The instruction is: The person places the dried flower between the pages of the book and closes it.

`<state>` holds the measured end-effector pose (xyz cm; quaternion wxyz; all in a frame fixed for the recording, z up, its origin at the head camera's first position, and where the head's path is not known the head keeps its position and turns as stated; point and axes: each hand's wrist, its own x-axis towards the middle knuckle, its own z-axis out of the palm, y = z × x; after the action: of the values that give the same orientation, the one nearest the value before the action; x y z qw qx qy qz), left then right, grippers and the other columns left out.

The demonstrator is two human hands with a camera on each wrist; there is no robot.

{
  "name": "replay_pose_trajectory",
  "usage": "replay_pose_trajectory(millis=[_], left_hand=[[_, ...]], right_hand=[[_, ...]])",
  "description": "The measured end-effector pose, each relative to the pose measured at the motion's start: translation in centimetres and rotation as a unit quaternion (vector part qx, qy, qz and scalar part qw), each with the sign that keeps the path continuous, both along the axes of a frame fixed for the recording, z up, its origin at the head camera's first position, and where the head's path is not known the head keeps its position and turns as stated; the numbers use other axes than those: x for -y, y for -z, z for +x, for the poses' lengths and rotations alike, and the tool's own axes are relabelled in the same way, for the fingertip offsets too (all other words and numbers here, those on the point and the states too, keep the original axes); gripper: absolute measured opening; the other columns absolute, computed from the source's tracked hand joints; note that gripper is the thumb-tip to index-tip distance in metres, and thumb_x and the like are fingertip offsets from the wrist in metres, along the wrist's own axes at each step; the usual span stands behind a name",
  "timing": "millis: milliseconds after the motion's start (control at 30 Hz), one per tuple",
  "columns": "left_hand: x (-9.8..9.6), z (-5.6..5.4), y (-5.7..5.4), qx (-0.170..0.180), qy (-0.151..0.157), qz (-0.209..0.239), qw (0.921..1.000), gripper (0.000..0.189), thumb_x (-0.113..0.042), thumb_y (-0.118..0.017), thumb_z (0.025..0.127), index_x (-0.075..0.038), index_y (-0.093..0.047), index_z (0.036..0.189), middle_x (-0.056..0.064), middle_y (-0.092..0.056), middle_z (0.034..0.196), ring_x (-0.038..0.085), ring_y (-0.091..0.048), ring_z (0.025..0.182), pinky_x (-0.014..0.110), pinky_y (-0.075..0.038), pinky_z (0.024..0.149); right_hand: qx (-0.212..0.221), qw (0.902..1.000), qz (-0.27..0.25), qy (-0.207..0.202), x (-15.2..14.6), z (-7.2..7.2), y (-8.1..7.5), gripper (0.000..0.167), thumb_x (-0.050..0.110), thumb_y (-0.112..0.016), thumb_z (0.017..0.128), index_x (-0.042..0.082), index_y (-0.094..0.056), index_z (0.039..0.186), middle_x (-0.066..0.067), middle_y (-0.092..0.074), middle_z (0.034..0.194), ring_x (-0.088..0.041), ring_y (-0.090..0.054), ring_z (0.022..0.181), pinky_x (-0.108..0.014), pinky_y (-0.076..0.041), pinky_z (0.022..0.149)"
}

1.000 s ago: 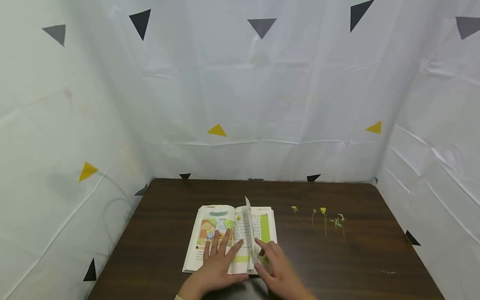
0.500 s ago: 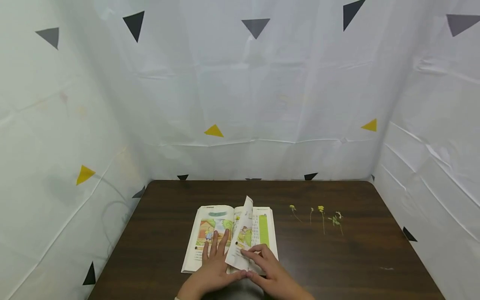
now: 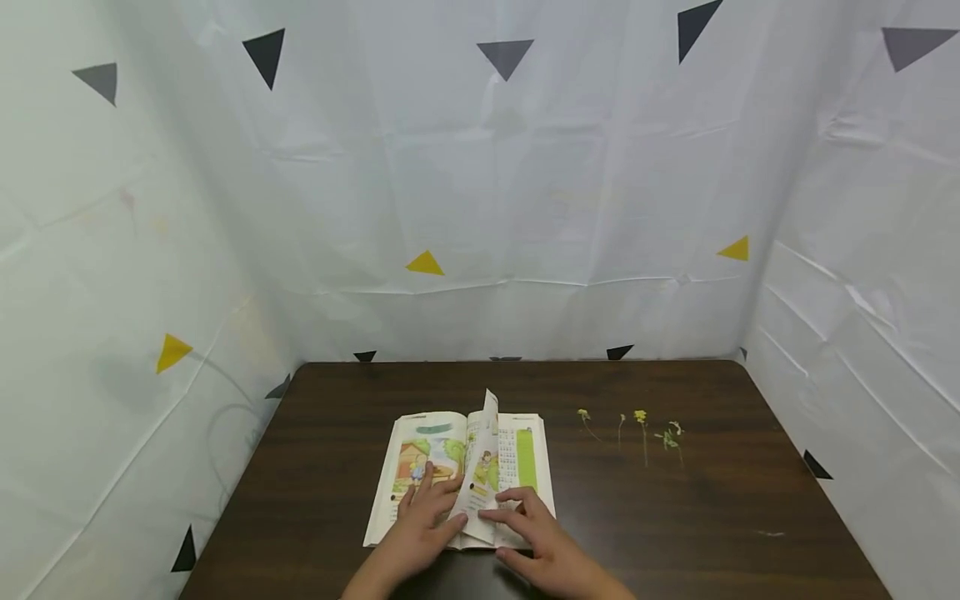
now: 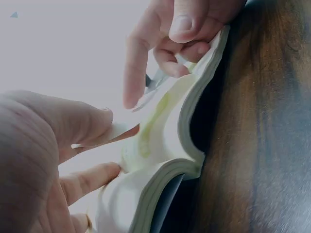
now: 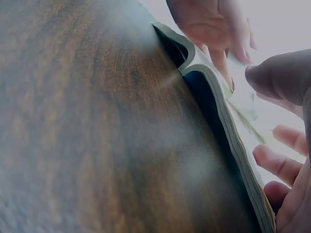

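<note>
Book (image 3: 420, 429) open on table (image 3: 675, 525), one page (image 3: 480, 487) half-raised. Left hand (image 3: 422, 525): pinches its edge between thumb and finger. Right hand (image 3: 543, 543): loosely spread, touches same page with index fingertip. Flowers (image 3: 640, 416): right of book.

A curtained-off booth: white sheets (image 3: 450, 192) with printed triangles (image 3: 506, 58) hang at nine, twelve and three o'clock of a wooden table (image 3: 675, 525).

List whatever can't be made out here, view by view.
Head: small print in the open book, too small to read.
Head: part of the left page, covered by the left hand.
Head: petals of the yellow flower, too small.
Left wrist: print on the lifted page, lost in glare.
Right wrist: part of the right hand, cut off by the right edge.
</note>
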<state>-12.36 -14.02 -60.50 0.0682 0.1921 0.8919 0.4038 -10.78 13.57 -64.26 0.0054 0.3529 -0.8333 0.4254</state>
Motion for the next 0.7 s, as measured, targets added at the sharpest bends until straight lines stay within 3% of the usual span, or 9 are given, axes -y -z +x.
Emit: replay_pose_trajectory(millis=[200, 333, 400, 500, 567, 700], left_hand=[[1.3, 0.1, -0.1, -0.029, -0.016, 0.031, 0.9990, 0.026, -0.025, -0.070, 0.106, -0.021, -0.080, 0.129, 0.008, -0.071, 0.148, 0.050, -0.031, 0.163, 0.079, -0.022, 0.126], [2.5, 0.3, -0.5, 0.001, -0.037, 0.059, 0.9976, 0.025, -0.023, -0.070, 0.106, -0.022, -0.078, 0.130, 0.009, -0.066, 0.154, 0.041, -0.044, 0.159, 0.058, -0.035, 0.130], [3.1, 0.5, -1.0, 0.026, -0.059, 0.065, 0.9958, 0.024, -0.025, -0.071, 0.106, -0.021, -0.078, 0.128, 0.010, -0.069, 0.149, 0.035, -0.058, 0.147, 0.044, -0.047, 0.122], [3.9, 0.7, -1.8, 0.057, -0.100, 0.062, 0.9914, 0.022, -0.028, -0.073, 0.104, -0.017, -0.079, 0.122, 0.007, -0.075, 0.134, 0.021, -0.068, 0.117, 0.028, -0.054, 0.096], [4.5, 0.7, -2.2, 0.070, -0.118, 0.061, 0.9886, 0.022, -0.026, -0.073, 0.102, -0.011, -0.078, 0.117, 0.007, -0.079, 0.121, 0.016, -0.065, 0.101, 0.027, -0.052, 0.082], [5.2, 0.8, -2.5, 0.102, -0.149, 0.061, 0.9816, 0.023, -0.021, -0.069, 0.102, -0.005, -0.079, 0.115, 0.006, -0.080, 0.101, 0.015, -0.063, 0.084, 0.028, -0.049, 0.071]], right_hand=[[0.054, 0.9982, -0.022, 0.013, -0.1, 0.0, 0.1, 0.054, 0.031, -0.068, 0.110, 0.038, -0.051, 0.161, 0.002, -0.037, 0.147, -0.015, -0.050, 0.124, -0.028, -0.048, 0.100], [0.063, 0.9976, -0.027, 0.011, -0.1, 0.0, 0.0, 0.057, 0.031, -0.067, 0.110, 0.035, -0.048, 0.164, 0.002, -0.036, 0.147, -0.016, -0.054, 0.115, -0.028, -0.051, 0.093], [0.068, 0.9972, -0.030, 0.009, -0.1, 0.0, 0.0, 0.057, 0.030, -0.067, 0.110, 0.033, -0.049, 0.164, 0.003, -0.035, 0.147, -0.016, -0.053, 0.115, -0.028, -0.050, 0.093], [0.073, 0.9968, -0.030, 0.010, -0.1, -0.1, 0.0, 0.056, 0.029, -0.067, 0.110, 0.031, -0.050, 0.163, 0.003, -0.035, 0.147, -0.016, -0.053, 0.118, -0.029, -0.050, 0.095], [0.077, 0.9965, -0.031, 0.011, -0.1, -0.1, 0.0, 0.055, 0.029, -0.067, 0.110, 0.031, -0.051, 0.163, 0.004, -0.035, 0.147, -0.016, -0.053, 0.119, -0.029, -0.049, 0.097], [0.085, 0.9959, -0.029, 0.013, -0.2, -0.2, -0.1, 0.055, 0.030, -0.067, 0.110, 0.031, -0.051, 0.163, 0.004, -0.036, 0.146, -0.016, -0.052, 0.119, -0.029, -0.049, 0.096]])
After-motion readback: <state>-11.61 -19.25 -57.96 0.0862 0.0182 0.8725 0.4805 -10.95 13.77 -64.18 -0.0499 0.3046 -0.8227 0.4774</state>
